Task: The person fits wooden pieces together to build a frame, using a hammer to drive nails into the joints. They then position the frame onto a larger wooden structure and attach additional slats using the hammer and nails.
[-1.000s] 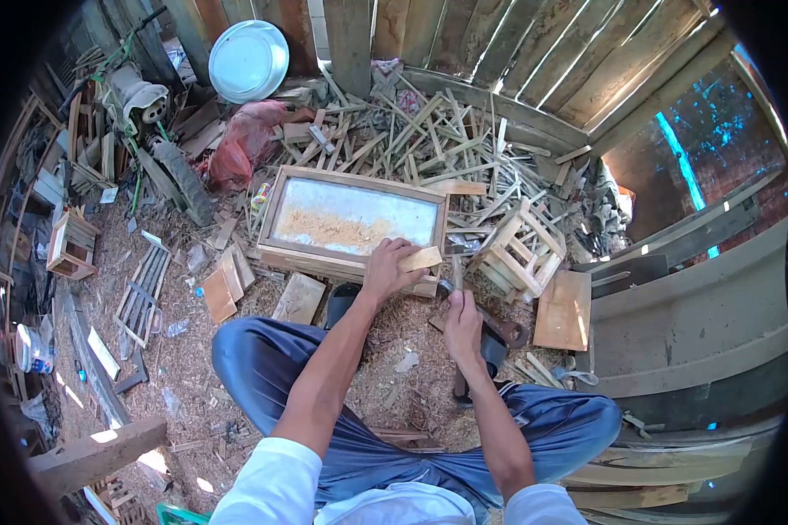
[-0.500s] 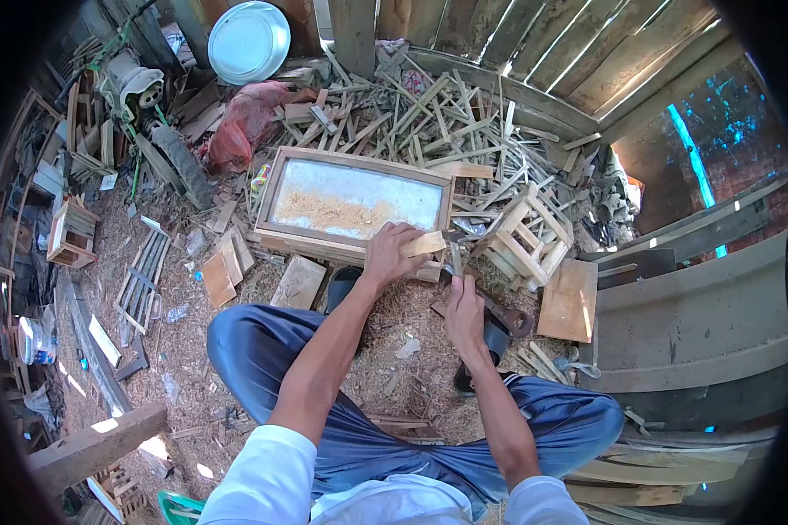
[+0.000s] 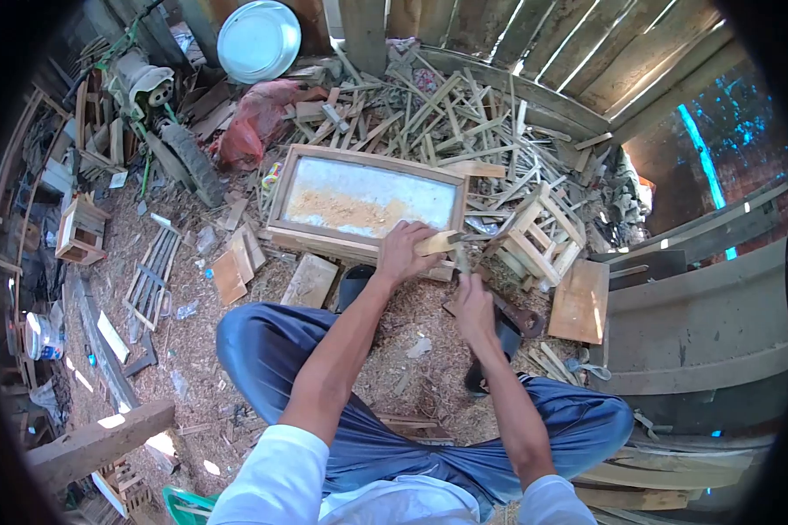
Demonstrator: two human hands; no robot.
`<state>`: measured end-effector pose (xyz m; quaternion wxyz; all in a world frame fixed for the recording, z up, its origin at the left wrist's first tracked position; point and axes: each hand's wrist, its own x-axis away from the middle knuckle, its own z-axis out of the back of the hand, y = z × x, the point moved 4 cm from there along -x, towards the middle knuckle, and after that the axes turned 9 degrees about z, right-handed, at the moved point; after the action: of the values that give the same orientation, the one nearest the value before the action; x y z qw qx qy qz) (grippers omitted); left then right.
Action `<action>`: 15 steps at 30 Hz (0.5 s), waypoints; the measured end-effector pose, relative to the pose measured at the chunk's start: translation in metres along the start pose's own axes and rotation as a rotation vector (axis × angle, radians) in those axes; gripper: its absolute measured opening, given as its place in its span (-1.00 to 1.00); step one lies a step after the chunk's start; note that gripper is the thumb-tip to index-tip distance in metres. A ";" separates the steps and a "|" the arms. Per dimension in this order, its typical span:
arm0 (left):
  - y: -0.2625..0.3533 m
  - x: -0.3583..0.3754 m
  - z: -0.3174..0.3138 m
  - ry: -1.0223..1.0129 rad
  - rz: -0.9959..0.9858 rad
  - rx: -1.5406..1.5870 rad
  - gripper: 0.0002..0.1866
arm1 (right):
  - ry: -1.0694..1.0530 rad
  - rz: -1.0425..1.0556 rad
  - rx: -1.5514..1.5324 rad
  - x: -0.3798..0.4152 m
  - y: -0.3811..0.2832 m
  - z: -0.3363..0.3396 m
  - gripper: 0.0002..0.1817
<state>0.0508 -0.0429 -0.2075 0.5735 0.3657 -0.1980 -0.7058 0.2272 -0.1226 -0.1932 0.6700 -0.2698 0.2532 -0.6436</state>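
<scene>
A dirt floor strewn with sawdust (image 3: 394, 350) and wood offcuts fills this shed, with slatted plank walls (image 3: 534, 52) letting sunlight through behind a heap of thin sticks (image 3: 446, 131). On the far left a small wooden crate (image 3: 80, 232) stands among scrap, and a round pale lid (image 3: 258, 39) leans against the wall above a red plastic bag (image 3: 249, 127). Nearer the middle, a shallow wooden tray (image 3: 293, 188) holds a drift of sawdust. The person sits cross-legged in front of it. Their left hand (image 3: 404, 254) is closed around a small flat wood piece (image 3: 436, 243), pressing it against the tray's near right corner. Just to the right and a little lower, the right hand (image 3: 474, 302) is curled shut on the handle of a knife (image 3: 460, 258), whose blade points up and meets the right end of the wood piece. Further right sit a slatted wooden cage (image 3: 538, 236) and a flat board (image 3: 578, 302).
</scene>
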 end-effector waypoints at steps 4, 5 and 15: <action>-0.006 0.001 -0.003 0.001 -0.003 -0.005 -0.55 | -0.001 -0.053 -0.081 0.003 -0.024 0.019 -0.65; -0.004 0.000 -0.004 0.001 -0.006 0.001 -0.55 | 0.056 -0.008 -0.128 0.004 -0.021 0.018 -0.64; -0.004 0.000 -0.004 -0.009 -0.025 0.028 -0.55 | 0.085 0.032 -0.087 0.007 -0.015 0.017 -0.64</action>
<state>0.0512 -0.0414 -0.2129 0.5586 0.3732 -0.2057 -0.7116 0.2281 -0.1291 -0.1708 0.6565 -0.2671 0.3137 -0.6319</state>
